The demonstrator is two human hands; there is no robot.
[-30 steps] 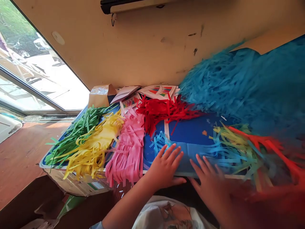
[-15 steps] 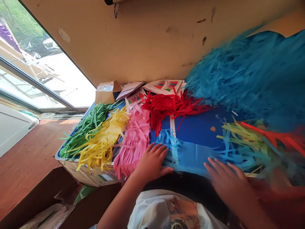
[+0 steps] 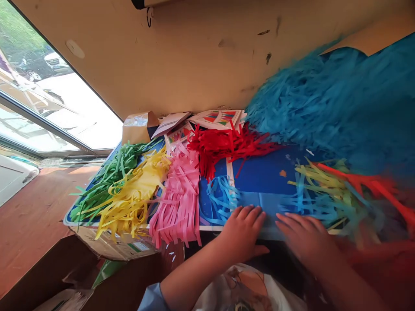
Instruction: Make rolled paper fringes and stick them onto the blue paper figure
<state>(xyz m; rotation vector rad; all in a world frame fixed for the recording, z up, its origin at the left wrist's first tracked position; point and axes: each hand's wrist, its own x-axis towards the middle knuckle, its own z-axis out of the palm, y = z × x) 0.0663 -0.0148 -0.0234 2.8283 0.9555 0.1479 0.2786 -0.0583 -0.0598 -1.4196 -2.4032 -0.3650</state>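
Note:
A light blue tissue paper sheet (image 3: 270,203), fringed at both ends, lies across the blue tabletop close to my body. My left hand (image 3: 244,231) rests palm down on its front part, fingers stretched and thumb out to the side. Over the same sheet, a short way to the right, my right hand (image 3: 303,233) lies with its fingers spread; it is a little blurred. The left blue fringe (image 3: 222,196) spreads beyond my left fingers. Loose yellow-green strips (image 3: 319,183) mingle with the right fringe beyond my right hand.
Fringed paper bundles in pink (image 3: 180,194), yellow (image 3: 132,188), green (image 3: 112,179) and red (image 3: 217,147) cover the left and back. A large blue fringe heap (image 3: 311,99) rises at right. An open cardboard box (image 3: 42,268) stands lower left; printed cards (image 3: 220,116) lean by the wall.
My left hand has slid right along the blue sheet, closer to my right hand, uncovering the left fringe. My right hand stays over the sheet. The view has shifted slightly right.

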